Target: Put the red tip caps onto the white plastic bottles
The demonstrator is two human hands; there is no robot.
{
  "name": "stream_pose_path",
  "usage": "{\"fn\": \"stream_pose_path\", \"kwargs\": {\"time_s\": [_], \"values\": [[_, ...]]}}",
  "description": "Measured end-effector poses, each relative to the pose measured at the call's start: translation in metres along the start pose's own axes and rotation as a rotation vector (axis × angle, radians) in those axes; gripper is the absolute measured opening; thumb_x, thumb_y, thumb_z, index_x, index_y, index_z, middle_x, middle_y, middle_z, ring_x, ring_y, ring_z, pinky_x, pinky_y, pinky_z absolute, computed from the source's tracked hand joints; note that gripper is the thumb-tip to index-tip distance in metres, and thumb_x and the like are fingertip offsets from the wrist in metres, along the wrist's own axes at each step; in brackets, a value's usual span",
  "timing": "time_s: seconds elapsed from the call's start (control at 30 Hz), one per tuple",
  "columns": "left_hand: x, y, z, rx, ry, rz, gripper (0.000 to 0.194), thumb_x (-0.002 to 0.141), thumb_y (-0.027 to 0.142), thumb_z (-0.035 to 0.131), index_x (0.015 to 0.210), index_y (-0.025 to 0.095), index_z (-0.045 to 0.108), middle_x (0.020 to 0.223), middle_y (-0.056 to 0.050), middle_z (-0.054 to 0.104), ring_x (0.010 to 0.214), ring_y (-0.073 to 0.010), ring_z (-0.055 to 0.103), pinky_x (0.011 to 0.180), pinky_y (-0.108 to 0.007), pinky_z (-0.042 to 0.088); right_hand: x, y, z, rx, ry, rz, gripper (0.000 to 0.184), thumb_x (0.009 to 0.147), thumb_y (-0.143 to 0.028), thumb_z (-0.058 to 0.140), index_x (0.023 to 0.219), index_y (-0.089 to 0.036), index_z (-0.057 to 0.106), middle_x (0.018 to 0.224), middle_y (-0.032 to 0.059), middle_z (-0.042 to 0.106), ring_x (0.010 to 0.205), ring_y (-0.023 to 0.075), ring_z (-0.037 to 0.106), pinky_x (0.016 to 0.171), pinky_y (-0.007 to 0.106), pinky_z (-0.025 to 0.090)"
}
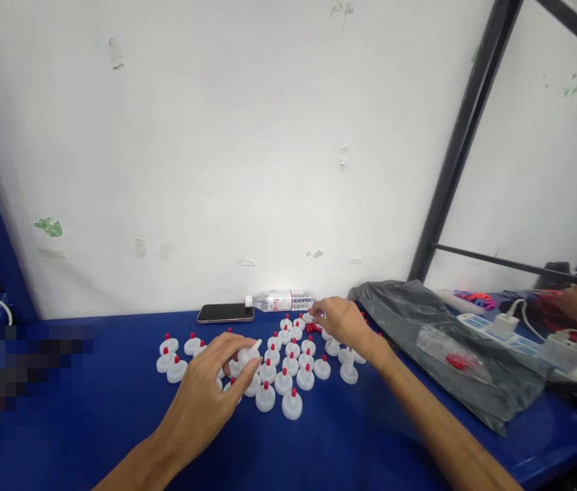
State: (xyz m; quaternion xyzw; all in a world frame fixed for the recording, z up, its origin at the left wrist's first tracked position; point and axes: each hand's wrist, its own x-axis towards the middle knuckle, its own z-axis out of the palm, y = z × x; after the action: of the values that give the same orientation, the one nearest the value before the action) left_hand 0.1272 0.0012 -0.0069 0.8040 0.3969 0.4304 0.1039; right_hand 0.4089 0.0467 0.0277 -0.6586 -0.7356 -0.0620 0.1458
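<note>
Between the thumb and fingers of my left hand [205, 383] is a white nozzle cap [248, 354], tilted, its bare white tip pointing up and to the right. My right hand [344, 320] reaches over the far side of the caps, fingers curled and pinched together beside a small pile of red tip covers [313, 328]. Whether anything is between those fingertips is too small to tell. Several white nozzle caps with red tips [292, 404] stand upright around and between both hands. A white cap without a red tip [348, 372] stands below my right wrist. My hands partly hide other caps.
Against the wall lie a black phone [226, 313] and a clear plastic bottle [283, 301] on its side. To the right are a grey plastic bag [416, 327], a clear bag with red pieces [455, 354], and a power strip [503, 334] with cables. The blue table [89, 409] meets the wall.
</note>
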Motion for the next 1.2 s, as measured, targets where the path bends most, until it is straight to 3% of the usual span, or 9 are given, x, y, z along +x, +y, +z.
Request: {"fn": "stream_pose_path", "kwargs": {"time_s": [0.13,0.3,0.5,0.7,1.2], "values": [[0.001,-0.002,0.003,0.004,-0.022,0.006,0.026,0.096,0.045,0.056,0.108,0.026,0.068,0.1,-0.002,0.071,0.07,-0.0158,0.061,0.072,-0.032,0.054,0.007,0.02,0.017,-0.079,-0.084,-0.007,0.016,0.09,-0.027,0.067,0.101,-0.023,0.078,0.101,0.0092,0.076,0.104,0.0243,0.067,0.085,0.027,0.045],[0.0,-0.002,0.003,0.016,-0.039,0.037,0.024,0.097,0.043,0.055,0.109,0.026,0.068,0.103,-0.002,0.071,0.074,-0.0165,0.063,0.07,-0.03,0.054,0.008,0.018,0.032,-0.129,-0.113,-0.015,0.016,0.09,-0.026,0.066,0.1,-0.023,0.078,0.1,0.0106,0.075,0.101,0.0251,0.067,0.082,0.028,0.045],[0.0,-0.003,0.005,0.023,-0.06,0.071,0.023,0.096,0.042,0.057,0.109,0.027,0.069,0.102,-0.003,0.07,0.085,-0.0194,0.067,0.08,-0.033,0.056,0.012,0.019,0.041,-0.161,-0.127,0.017,0.017,0.091,-0.019,0.062,0.097,-0.021,0.078,0.097,0.0092,0.076,0.097,0.0224,0.069,0.079,0.026,0.044],[-0.001,-0.005,0.005,0.045,-0.058,0.059,0.032,0.096,0.043,0.058,0.124,0.03,0.066,0.104,-0.002,0.068,0.073,-0.0155,0.065,0.075,-0.031,0.057,0.014,0.021,0.04,-0.157,-0.15,0.016,0.014,0.09,-0.024,0.065,0.093,-0.021,0.078,0.094,0.0093,0.077,0.093,0.0223,0.069,0.077,0.026,0.044],[-0.001,-0.007,0.007,0.063,-0.037,0.103,0.027,0.094,0.042,0.06,0.116,0.03,0.071,0.108,-0.003,0.069,0.092,-0.0187,0.07,0.084,-0.03,0.058,0.006,0.019,0.026,-0.047,-0.085,-0.031,0.018,0.098,-0.028,0.056,0.1,-0.02,0.072,0.098,0.0084,0.075,0.1,0.0218,0.067,0.081,0.026,0.042]]}}
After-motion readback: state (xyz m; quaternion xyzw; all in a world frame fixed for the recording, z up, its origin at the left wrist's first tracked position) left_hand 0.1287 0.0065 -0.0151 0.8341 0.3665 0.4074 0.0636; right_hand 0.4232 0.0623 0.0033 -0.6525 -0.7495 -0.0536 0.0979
